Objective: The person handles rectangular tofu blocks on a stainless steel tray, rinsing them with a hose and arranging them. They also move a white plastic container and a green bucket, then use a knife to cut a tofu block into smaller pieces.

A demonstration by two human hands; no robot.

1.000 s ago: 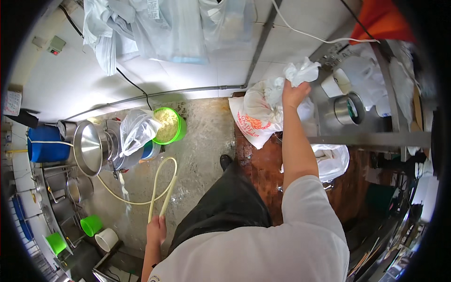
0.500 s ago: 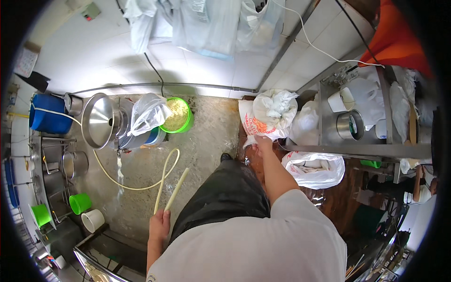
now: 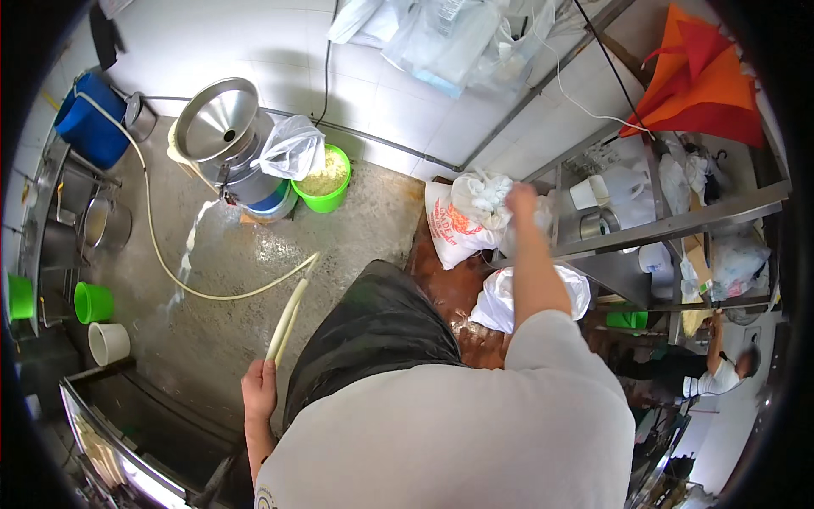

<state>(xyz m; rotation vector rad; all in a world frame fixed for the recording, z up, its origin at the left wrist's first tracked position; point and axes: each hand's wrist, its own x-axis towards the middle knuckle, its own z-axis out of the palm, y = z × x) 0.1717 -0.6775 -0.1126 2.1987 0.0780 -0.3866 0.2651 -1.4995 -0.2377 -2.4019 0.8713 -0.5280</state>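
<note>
Cream hose (image 3: 285,322) is gripped in the closed left hand (image 3: 259,388), near left, and curves away across the concrete floor (image 3: 373,222). The right hand (image 3: 522,202), blurred, is at the white bundle (image 3: 483,197) atop a printed white sack (image 3: 447,227), far right; its grip cannot be determined. A green bucket (image 3: 326,202) stands far left.

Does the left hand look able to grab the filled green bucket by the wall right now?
Probably not from here: the left hand is closed round a pale hose, and the green bucket stands well ahead, near the metal funnel. Only the hose seems to lie between them, though.
</note>
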